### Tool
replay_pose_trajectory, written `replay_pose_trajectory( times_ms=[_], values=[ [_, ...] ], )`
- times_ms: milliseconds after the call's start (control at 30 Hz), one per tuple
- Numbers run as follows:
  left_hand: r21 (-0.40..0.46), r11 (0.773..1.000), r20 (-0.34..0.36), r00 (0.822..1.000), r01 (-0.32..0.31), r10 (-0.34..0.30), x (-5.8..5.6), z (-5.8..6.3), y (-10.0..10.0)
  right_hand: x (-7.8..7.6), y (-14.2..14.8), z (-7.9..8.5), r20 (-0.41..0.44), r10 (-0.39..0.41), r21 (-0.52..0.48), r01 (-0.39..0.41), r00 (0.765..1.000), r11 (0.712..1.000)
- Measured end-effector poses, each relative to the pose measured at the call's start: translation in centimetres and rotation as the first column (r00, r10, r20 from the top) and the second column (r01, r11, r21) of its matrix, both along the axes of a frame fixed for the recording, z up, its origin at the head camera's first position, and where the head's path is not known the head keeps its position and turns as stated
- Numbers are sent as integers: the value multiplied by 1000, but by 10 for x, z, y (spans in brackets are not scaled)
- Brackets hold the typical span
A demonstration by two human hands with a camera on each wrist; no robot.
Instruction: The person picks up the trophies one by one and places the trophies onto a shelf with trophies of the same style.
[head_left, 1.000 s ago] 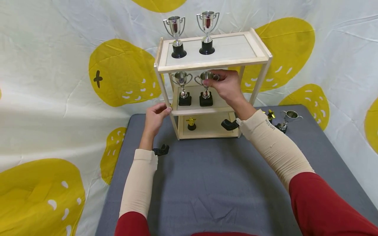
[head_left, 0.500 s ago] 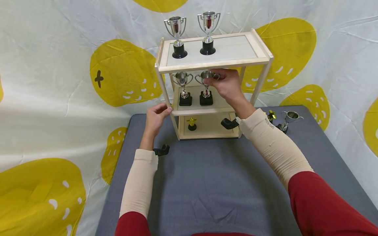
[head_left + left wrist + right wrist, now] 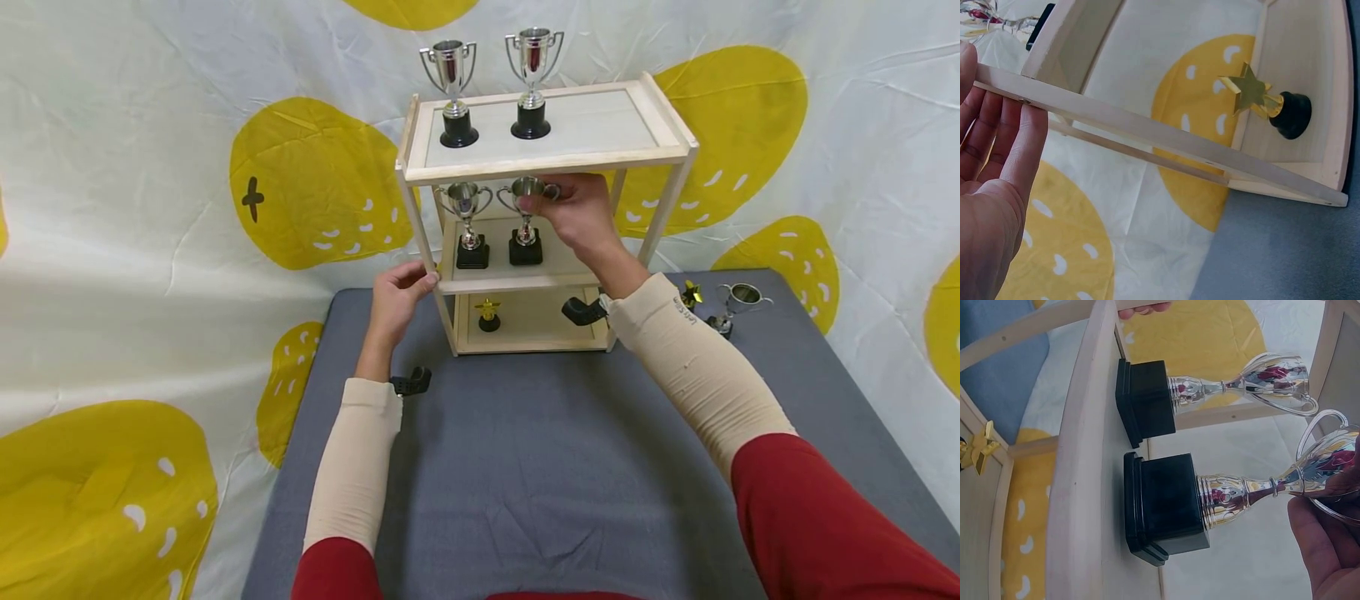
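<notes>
1. right hand (image 3: 577, 218) pinches the rim of the silver cup trophy (image 3: 527, 221), which stands on the middle shelf (image 3: 558, 265) of the wooden rack (image 3: 555, 158), just beside a second silver cup (image 3: 468, 225) on its left. the fingers curl round the bowl; the right wrist view shows the black base (image 3: 1163, 509) apparently sitting flat on the board.
2. left hand (image 3: 396, 302) steadies the rack at its front left post (image 3: 1147, 128), fingers straight and together against the wood. i'd keep that brace on, since the light frame looks easy to tip.
3. best to check the base is fully down and square before loosening the pinch, and to leave a gap to the neighbouring cup so handles don't hook.
4. fingers should open sideways off the rim, then the hand draws out low under the top shelf (image 3: 585, 125), where two more cups stand.
5. gold star trophy (image 3: 488, 314) on the bottom shelf and the loose pieces on the grey table (image 3: 525, 467) stay clear of this move.
</notes>
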State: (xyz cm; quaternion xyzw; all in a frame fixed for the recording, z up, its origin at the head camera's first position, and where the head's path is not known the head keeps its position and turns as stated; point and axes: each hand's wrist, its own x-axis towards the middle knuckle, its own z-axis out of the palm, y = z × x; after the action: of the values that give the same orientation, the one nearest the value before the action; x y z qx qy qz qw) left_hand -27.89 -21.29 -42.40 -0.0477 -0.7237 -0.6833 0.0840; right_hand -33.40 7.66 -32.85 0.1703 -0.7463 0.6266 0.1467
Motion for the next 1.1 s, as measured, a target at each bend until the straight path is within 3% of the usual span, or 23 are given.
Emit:
replay_pose_trajectory(
  times_ms=[867,1100],
  values=[
    [-6,1000,-15,1000,3,-3,0,-1,0,-8,-1,-4,24,73,-133,-69,997,989],
    [3,1000,-4,1000,-4,4,1,1,1,-10,-1,-6,28,72,-120,-68,997,991]
  ],
)
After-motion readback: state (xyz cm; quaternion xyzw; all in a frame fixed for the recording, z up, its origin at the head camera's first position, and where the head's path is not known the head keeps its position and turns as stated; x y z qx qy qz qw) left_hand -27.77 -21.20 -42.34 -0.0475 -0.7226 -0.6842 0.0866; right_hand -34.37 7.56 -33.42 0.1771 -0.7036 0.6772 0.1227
